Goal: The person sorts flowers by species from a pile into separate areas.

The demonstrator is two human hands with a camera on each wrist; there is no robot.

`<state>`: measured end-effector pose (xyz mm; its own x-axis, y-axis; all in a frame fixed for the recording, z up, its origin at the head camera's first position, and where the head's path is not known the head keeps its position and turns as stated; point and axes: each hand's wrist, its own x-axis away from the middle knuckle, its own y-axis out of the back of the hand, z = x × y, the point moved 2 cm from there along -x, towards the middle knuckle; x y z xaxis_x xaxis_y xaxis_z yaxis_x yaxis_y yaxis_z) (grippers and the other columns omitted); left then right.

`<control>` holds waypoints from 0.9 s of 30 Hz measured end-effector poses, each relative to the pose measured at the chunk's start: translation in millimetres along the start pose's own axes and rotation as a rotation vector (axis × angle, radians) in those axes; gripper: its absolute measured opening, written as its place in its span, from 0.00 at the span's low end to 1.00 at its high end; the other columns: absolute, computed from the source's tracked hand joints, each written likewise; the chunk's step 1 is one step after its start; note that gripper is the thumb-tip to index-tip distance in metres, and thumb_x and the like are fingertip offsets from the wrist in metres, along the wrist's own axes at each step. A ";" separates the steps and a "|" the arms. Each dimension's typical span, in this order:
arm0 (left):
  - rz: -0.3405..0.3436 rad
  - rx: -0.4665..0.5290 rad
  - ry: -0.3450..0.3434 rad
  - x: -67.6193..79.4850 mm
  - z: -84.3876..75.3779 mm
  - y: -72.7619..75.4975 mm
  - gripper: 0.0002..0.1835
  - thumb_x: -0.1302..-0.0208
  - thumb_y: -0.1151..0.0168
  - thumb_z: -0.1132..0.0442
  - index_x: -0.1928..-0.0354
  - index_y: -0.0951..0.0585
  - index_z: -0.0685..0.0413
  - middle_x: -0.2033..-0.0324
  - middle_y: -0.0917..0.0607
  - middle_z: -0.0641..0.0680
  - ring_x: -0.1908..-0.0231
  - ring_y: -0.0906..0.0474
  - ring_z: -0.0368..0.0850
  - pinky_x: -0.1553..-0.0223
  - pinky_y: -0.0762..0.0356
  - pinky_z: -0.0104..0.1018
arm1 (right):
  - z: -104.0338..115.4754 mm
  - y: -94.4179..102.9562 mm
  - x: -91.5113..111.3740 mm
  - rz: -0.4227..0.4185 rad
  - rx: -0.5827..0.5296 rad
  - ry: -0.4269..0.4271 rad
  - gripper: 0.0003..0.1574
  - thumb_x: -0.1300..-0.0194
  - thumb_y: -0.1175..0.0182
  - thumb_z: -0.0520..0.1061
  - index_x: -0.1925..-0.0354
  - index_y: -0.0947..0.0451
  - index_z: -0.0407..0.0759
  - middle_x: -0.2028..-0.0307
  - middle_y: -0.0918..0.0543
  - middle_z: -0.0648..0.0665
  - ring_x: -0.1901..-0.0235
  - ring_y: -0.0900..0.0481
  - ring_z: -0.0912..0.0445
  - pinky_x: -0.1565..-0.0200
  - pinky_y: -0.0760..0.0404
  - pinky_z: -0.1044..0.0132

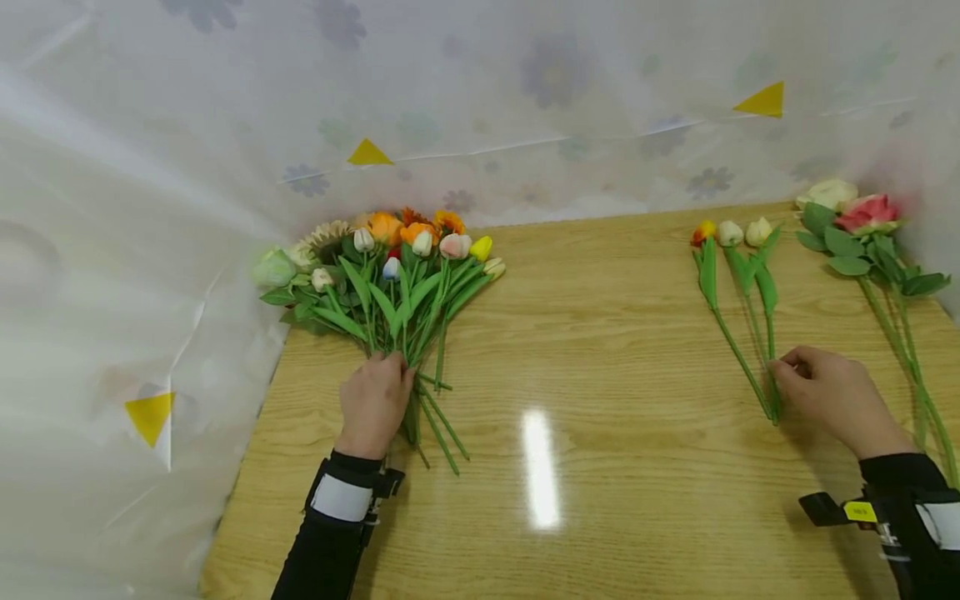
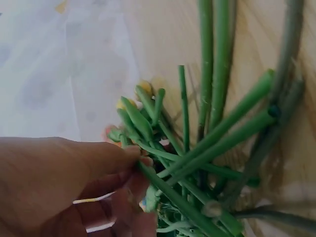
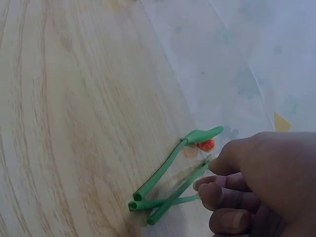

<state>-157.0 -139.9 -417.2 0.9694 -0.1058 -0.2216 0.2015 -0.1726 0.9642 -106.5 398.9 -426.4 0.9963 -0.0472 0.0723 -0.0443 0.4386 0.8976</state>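
At the left of the head view, my left hand (image 1: 375,400) lies over the stems of a mixed bunch of artificial flowers (image 1: 405,287). Up close in the left wrist view, its thumb and forefinger pinch a green flower stem (image 2: 170,190) among several crossing ones. To the right, my right hand (image 1: 832,396) is beside three tulips lying on the table: an orange-red tulip (image 1: 703,233) and two whitish ones, a left white tulip (image 1: 730,233) and a right white tulip (image 1: 759,232). Its bent thumb and fingers (image 3: 232,222) are at the white tulips' stems, with a small gap between their tips.
A pink rose (image 1: 868,215) and a cream flower (image 1: 827,194) lie at the far right, their stems running toward the front. The wooden table (image 1: 600,350) backs onto a white patterned sheet (image 1: 525,83). A light reflection crosses the tabletop between the hands.
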 end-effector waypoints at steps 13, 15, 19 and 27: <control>0.238 0.697 0.011 -5.8 -35.9 15.9 0.11 0.28 0.41 0.53 0.55 0.18 0.52 0.65 0.16 0.52 0.77 0.26 0.44 0.79 0.31 0.33 | 63.8 -12.4 9.4 0.007 -0.109 0.191 0.16 0.22 0.49 0.48 0.61 0.21 0.39 0.79 0.26 0.48 0.84 0.37 0.62 0.81 0.39 0.66; 0.296 0.823 0.004 -5.9 -46.7 13.5 0.10 0.28 0.41 0.54 0.54 0.19 0.52 0.64 0.16 0.52 0.75 0.23 0.49 0.77 0.29 0.33 | 78.1 -17.9 10.1 0.033 -0.148 0.233 0.14 0.23 0.48 0.47 0.62 0.21 0.41 0.79 0.26 0.49 0.84 0.37 0.63 0.80 0.39 0.67; 0.427 1.028 -0.010 -4.4 -73.4 5.9 0.10 0.28 0.40 0.55 0.52 0.21 0.52 0.63 0.18 0.57 0.72 0.21 0.63 0.76 0.29 0.32 | 109.0 -29.4 11.8 0.082 -0.230 0.325 0.11 0.24 0.46 0.45 0.63 0.21 0.44 0.80 0.26 0.51 0.84 0.35 0.64 0.80 0.36 0.68; 0.512 1.155 -0.138 -0.5 -132.0 -1.1 0.09 0.30 0.38 0.54 0.56 0.21 0.50 0.72 0.17 0.56 0.72 0.20 0.65 0.78 0.30 0.28 | 169.1 -50.0 21.5 0.326 -0.494 0.438 0.09 0.23 0.47 0.46 0.56 0.21 0.45 0.77 0.25 0.52 0.80 0.30 0.60 0.76 0.32 0.66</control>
<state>-139.2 -10.4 -398.9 0.8632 -0.5017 0.0569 -0.4970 -0.8243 0.2712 -95.4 224.2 -396.2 0.8810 0.4723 0.0291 -0.4081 0.7274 0.5517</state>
